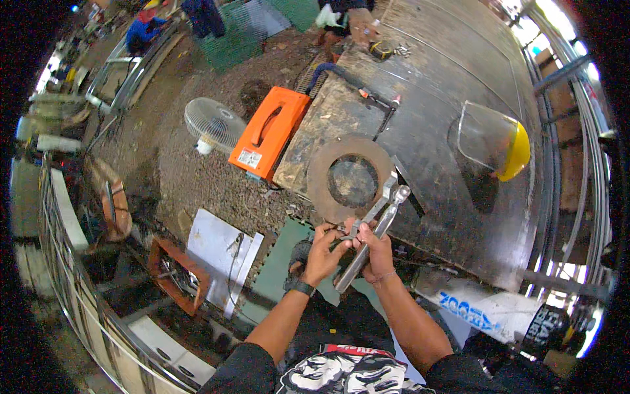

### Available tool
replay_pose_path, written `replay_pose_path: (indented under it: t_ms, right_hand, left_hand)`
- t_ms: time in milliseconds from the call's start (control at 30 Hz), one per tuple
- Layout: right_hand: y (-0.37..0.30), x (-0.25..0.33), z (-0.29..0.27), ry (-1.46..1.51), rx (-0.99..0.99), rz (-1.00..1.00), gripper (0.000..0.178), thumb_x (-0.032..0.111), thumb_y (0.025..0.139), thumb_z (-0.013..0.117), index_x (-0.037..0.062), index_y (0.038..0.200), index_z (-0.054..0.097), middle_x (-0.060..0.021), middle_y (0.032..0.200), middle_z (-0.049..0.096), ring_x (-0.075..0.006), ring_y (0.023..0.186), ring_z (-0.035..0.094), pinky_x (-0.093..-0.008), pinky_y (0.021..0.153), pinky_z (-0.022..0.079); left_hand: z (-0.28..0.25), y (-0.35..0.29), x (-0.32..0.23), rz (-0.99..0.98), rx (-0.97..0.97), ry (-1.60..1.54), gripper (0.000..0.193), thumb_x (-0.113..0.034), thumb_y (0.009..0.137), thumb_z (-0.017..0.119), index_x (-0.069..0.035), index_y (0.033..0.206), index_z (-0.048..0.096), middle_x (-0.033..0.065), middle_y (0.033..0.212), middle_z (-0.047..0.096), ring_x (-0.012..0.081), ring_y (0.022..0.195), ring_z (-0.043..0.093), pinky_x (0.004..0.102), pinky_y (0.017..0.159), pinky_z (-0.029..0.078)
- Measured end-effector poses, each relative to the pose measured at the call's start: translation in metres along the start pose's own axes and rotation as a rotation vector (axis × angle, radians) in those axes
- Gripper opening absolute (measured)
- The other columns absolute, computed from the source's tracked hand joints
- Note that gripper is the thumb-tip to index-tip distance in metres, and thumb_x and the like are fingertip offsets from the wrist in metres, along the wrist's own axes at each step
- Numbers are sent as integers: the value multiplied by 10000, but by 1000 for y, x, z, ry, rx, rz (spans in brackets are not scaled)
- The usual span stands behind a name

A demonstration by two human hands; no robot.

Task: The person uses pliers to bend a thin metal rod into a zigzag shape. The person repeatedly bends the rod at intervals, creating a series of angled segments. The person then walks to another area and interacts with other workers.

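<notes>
The work looks to be at a handling stage: the metal pieces are up in the fingers, while the thick ring [323,165] lies flat on the table [446,131] near its closest edge, with nothing visibly fixed to it. Whether any part is finished, or how much is left, cannot be told from this view. The left hand [321,253] is partly closed, its thumb and fingertips pinched about a small grey metal piece [355,228]; the right hand [378,253] is curled around a shiny metal tool [352,270] with a rounded, knobbed head, its thumb laid along it. A flat grey bar [377,209] slants beside that tool, over the ring's near right side; which fingers bear it is unclear. The ring is broad, dull and brown, rusty-looking, with a round opening showing the worn tabletop. That surface is dark, smooth and streaked farther right, pale and scuffed toward the left corner. A thin dark strip [410,187] lies right of the ring. Beyond are a boxy orange machine [270,134] with a moulded handle, and a face shield [489,134] of clear, curved sheet with a glossy yellow crown.
</notes>
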State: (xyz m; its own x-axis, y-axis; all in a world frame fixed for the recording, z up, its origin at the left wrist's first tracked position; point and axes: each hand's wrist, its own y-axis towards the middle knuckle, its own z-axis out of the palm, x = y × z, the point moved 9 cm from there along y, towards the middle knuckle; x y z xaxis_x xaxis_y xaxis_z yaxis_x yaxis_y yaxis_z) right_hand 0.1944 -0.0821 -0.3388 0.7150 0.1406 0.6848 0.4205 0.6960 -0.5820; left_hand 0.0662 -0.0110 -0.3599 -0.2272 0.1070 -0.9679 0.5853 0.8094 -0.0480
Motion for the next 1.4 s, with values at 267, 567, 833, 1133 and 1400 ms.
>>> replay_pose_path:
  t_ms: [267,567,833,1133,1400]
  right_hand:
    - [2,12,-3,-163,89,-30,374,148,973,718,-53,1259,583,-211,1273,675,-325,1179,673,-456,1051,547]
    - [-22,15,-43,-665,150,34,352,220,947,754,-17,1179,634,-42,834,650,-136,684,631,-306,603,546]
    - [-36,6,-28,-771,215,167,355,220,934,757,36,1200,611,6,686,543,-106,471,521,-289,446,469]
    - [-40,19,23,-1180,316,-150,345,279,968,721,19,1158,597,-61,883,600,-127,824,545,-329,742,474]
    - [-14,17,53,-1393,268,-374,377,247,1039,585,-16,1307,552,-252,1002,652,-416,903,647,-465,823,503]
  left_hand:
    - [-33,8,43,-33,-99,-86,181,-175,979,707,-23,1000,611,64,965,468,207,982,489,335,898,415]
    - [-13,35,97,-311,68,-479,296,-355,1001,718,-74,907,711,-67,808,598,49,744,503,260,666,428]
    - [-14,47,125,-292,40,-604,286,-333,968,746,-94,1108,676,-51,932,598,91,887,548,263,791,440]
    - [-15,51,128,-183,-14,-587,258,-302,956,759,-88,1055,654,-22,1026,580,129,985,548,322,941,433]
    - [-7,51,135,-186,-30,-733,210,-211,952,763,-91,1106,687,-3,1132,582,166,1118,546,347,1025,411]
